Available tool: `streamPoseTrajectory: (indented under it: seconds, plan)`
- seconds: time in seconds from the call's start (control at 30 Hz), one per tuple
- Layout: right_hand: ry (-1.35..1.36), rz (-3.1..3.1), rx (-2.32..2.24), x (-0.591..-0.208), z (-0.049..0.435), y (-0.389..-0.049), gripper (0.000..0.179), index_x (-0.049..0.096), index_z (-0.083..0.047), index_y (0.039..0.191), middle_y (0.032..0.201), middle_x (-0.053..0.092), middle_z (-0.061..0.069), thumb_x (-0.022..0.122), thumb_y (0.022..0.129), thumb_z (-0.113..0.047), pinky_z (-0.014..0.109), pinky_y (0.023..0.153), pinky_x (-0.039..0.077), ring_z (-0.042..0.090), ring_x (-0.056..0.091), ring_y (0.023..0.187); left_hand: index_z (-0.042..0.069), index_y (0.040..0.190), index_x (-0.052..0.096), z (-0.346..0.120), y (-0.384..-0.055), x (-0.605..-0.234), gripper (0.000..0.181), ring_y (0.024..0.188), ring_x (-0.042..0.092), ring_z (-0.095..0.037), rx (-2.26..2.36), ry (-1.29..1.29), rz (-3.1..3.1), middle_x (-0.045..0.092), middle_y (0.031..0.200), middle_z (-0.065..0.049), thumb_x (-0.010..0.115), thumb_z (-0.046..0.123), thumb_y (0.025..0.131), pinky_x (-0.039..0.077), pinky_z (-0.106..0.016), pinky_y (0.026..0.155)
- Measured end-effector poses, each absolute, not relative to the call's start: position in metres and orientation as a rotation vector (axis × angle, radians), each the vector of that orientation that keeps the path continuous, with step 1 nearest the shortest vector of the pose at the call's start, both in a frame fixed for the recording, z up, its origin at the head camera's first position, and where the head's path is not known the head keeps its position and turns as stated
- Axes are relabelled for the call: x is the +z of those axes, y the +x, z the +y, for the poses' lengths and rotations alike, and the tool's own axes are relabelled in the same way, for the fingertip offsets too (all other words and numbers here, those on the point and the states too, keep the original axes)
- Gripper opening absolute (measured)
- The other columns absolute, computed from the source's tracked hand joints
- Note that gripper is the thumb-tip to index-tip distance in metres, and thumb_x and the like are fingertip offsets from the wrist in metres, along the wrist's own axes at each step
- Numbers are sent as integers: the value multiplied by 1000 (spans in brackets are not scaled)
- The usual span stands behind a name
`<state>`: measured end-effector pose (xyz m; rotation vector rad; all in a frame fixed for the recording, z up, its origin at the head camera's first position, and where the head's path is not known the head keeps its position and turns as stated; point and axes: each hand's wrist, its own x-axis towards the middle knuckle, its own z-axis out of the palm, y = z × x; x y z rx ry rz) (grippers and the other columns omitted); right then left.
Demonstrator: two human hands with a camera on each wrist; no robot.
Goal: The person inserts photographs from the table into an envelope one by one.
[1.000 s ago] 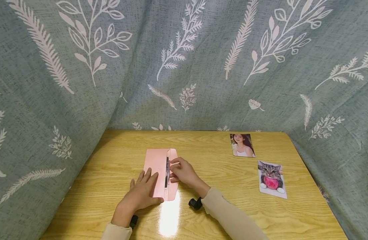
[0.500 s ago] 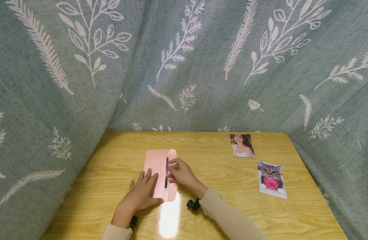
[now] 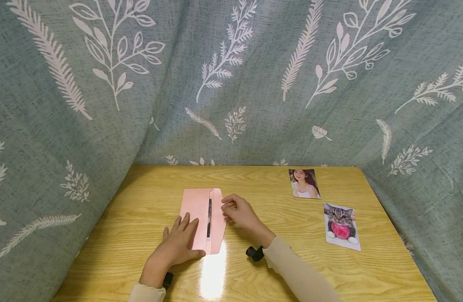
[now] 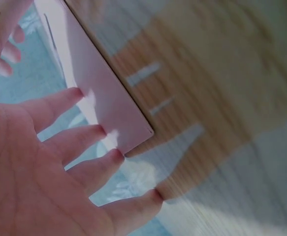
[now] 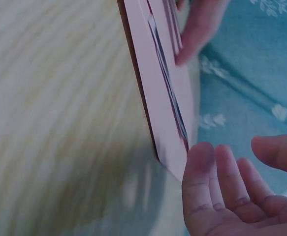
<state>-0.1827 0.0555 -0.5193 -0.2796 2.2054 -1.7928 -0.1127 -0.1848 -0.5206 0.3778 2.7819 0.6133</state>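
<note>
A pink envelope point(image 3: 195, 202) lies on the table, its flap point(image 3: 217, 228) unfolded toward the right. A thin dark strip of a photo point(image 3: 209, 218) shows at the envelope's mouth; the rest is hidden inside. With fingers spread, my left hand point(image 3: 178, 243) rests on the envelope's near part; in the left wrist view its little finger reaches past the corner. My right hand point(image 3: 242, 214) is just right of the flap, fingers loosely bent. The right wrist view shows nothing between its thumb and fingers point(image 5: 202, 167).
Two photos lie on the right of the wooden table point(image 3: 269, 226): a portrait photo point(image 3: 306, 191) near the back edge and a cat photo point(image 3: 341, 222) closer in. A patterned grey-green curtain point(image 3: 254, 138) surrounds the table at the back and sides.
My right hand has drawn back to the right from the envelope's mouth, letting go of the photo's edge. The photo sits slightly deeper in the envelope. My left hand stays in place.
</note>
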Motion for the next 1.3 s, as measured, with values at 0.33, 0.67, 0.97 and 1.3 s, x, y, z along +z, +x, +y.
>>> streamPoseTrajectory:
  seconds: [0.33,0.67,0.97,1.3]
  plan:
    - [-339,2314,-1774,-502,115,-174,33,57,4,129,112,64,19,60,102,-14,59,81,52,45,63,96,9,155,37,-185,-112,-518,103,147,11,-49,660,389,2771,18,162,-25,84,53,75,11,-79,105]
    - [-301,2561,-1696,-481,175,-155,26,61,4,122,105,68,16,62,101,-11,37,75,55,32,65,91,9,155,37,-185,-112,-517,102,147,10,-50,656,388,2767,17,162,-25,83,52,76,10,-79,104]
    - [-243,2862,-1534,-503,241,-150,26,62,3,122,105,70,11,65,99,-10,33,84,53,28,66,98,8,155,37,-185,-111,-518,102,147,10,-50,650,386,2767,17,162,-26,84,52,76,11,-79,104]
    - [60,3011,-1211,-500,319,-143,38,54,7,131,121,61,28,62,101,-15,53,84,52,43,61,106,8,155,38,-185,-112,-520,102,146,11,-50,634,399,2768,18,162,-26,83,54,76,11,-79,104]
